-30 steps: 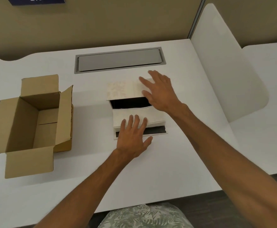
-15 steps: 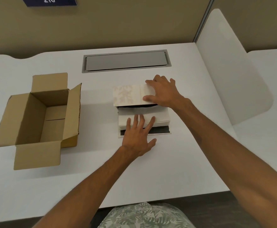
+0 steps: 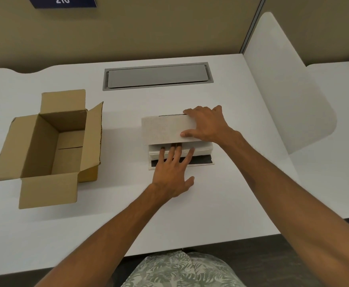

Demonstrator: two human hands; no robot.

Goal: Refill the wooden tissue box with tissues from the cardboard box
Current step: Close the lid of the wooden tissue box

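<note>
The pale wooden tissue box [image 3: 202, 161] stands in the middle of the white desk, its inside dark. A white stack of tissues [image 3: 200, 149] lies in it, rising above the rim. My left hand [image 3: 172, 166] lies flat on the stack with fingers spread, its fingertips under the lid. The box's pale lid [image 3: 163, 129] covers the far part of the stack, and my right hand [image 3: 207, 124] grips its right end, fingers over the far edge and thumb on top. The cardboard box [image 3: 45, 141] stands open at the left, and its inside looks empty.
A grey cable hatch [image 3: 158, 76] is set into the desk behind the tissue box. A white divider panel [image 3: 287, 83] rises at the right. The desk's front edge runs close to my body.
My right hand has taken hold of the lid and brought it down toward me over the tissues. My left hand has stayed pressed on the stack.
</note>
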